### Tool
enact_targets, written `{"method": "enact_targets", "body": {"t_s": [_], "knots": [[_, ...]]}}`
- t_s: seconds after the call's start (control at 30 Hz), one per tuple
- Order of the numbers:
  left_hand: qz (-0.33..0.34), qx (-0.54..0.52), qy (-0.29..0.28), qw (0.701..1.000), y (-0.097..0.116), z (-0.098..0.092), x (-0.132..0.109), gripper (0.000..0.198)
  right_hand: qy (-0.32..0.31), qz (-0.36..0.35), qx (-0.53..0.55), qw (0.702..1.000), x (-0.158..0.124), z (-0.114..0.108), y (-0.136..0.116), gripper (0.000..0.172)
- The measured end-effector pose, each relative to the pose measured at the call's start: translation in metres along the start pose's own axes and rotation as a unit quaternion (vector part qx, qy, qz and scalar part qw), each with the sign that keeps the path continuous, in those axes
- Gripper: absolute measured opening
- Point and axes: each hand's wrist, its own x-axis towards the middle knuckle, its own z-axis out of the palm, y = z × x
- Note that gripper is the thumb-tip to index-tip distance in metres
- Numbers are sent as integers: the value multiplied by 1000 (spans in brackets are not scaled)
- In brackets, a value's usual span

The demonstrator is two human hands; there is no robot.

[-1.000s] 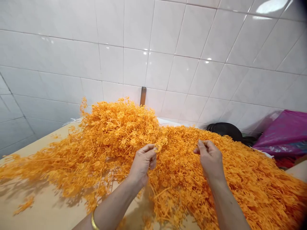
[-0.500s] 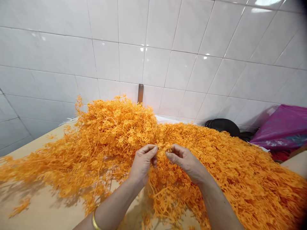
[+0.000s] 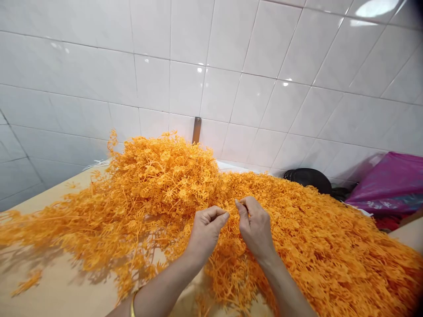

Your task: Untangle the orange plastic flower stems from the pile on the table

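Observation:
Heaped in front of me is a large pile of orange plastic flower sprigs (image 3: 310, 233), thin-stemmed with small star-shaped heads. Over the middle of it my left hand (image 3: 207, 231) is closed, thumb pressed to forefinger in a pinch. My right hand (image 3: 255, 224) faces it a short gap away, also pinched, its thumb pointing up. Anything between the fingertips blends with the orange behind, so I cannot make it out. To the left rises a taller, looser mound of orange sprigs (image 3: 165, 176).
The pile lies on a tan tabletop (image 3: 76, 290) with one loose orange piece (image 3: 28, 282) at the left. Behind stands a white tiled wall (image 3: 211, 39) with a brown metal strip (image 3: 197, 130). A black round-edged item (image 3: 310, 178) and purple bag (image 3: 391, 182) lie back right.
The left hand has moved slightly right and down. My right hand has turned so its thumb points upward and its wrist swings inward. The view has shifted slightly.

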Motion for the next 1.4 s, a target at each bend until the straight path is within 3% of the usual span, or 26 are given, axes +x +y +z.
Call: {"method": "enact_targets", "body": {"t_s": [0.23, 0.4, 0.47, 0.57, 0.7, 0.8, 0.97, 1.17, 1.3, 1.4], "knots": [[-31, -39, 17, 999, -9, 1, 4, 14, 30, -90, -191, 977, 0, 15, 10, 21], [-74, -74, 23, 994, -11, 2, 4, 12, 32, -87, -217, 972, -1, 17, 11, 21], [-99, -95, 27, 990, -9, 2, 4, 13, 23, -61, -165, 984, -1, 16, 10, 21], [-143, -121, 38, 982, -9, 0, 4, 14, -23, 14, -4, 1000, 0, 14, 8, 26], [-174, -172, 41, 969, -14, -2, 8, 19, -39, 86, 150, 984, -2, 18, 5, 28], [-181, -195, 24, 964, -19, -3, 11, 21, -24, 96, 181, 979, -6, 25, -1, 28], [-189, -206, 15, 960, -19, -5, 11, 20, -60, 76, 151, 984, -12, 29, -9, 23], [-192, -184, -20, 964, -9, 0, 5, 17, 38, 90, 139, 985, -8, 18, -5, 24], [-184, -182, -27, 966, -8, 6, 1, 17, 37, 141, 251, 957, -5, 20, -4, 27], [-179, -175, -33, 968, -7, 8, -1, 17, 21, 215, 391, 894, -3, 24, -5, 28]]}}
